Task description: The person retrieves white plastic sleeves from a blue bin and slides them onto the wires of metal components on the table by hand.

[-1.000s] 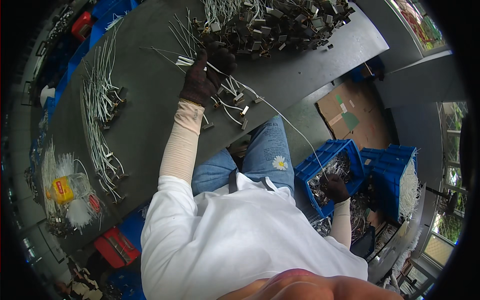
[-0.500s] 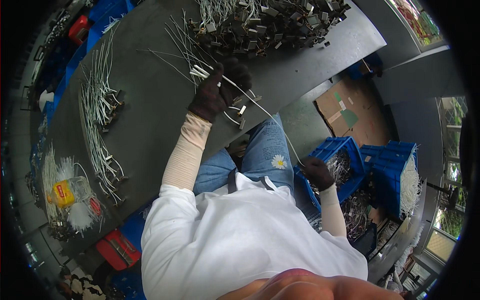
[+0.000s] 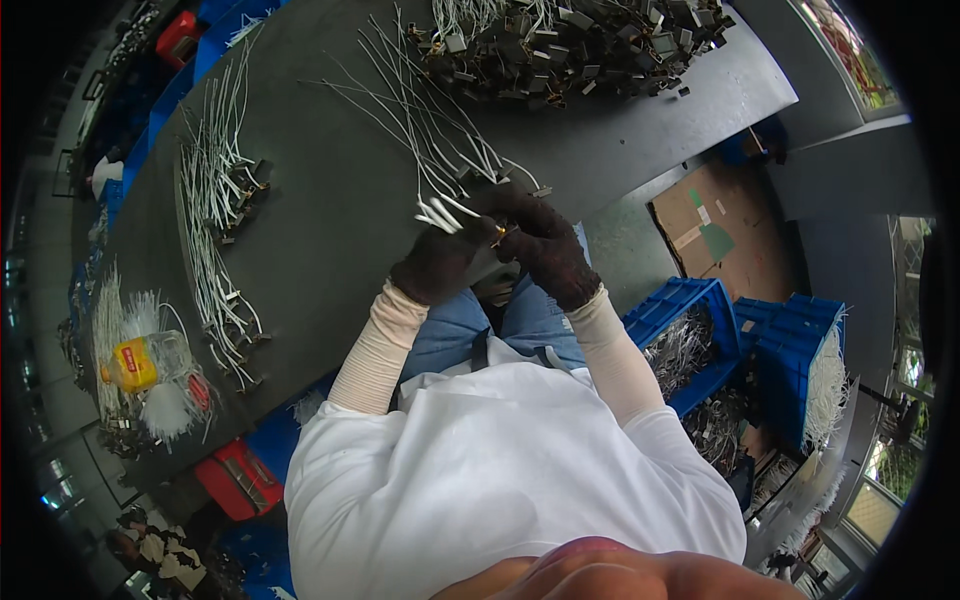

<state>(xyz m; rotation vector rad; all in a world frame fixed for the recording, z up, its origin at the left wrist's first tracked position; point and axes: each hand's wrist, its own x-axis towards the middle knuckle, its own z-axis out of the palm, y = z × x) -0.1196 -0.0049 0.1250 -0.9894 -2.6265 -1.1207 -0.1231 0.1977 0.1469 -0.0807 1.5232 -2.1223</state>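
Observation:
Both hands wear dark knit gloves and meet at the table's near edge. My left hand is closed around several short white tubes whose ends stick out past the fingers. Against it, my right hand pinches a small brass-coloured piece; the gloves cover most of it. Just beyond the hands, loose white wires with small metal ends fan out across the dark table. One metal end lies close to my right fingers.
A big heap of metal-ended wires covers the far table. More white wires lie at left, near a yellow-labelled bottle. Blue crates holding wires stand at right, with flat cardboard behind. A red container sits lower left.
My right hand has come from beside the blue crate, where it held a long white wire's end, up to my left hand. The left hand has shifted nearer and slightly right. That stretched wire no longer shows.

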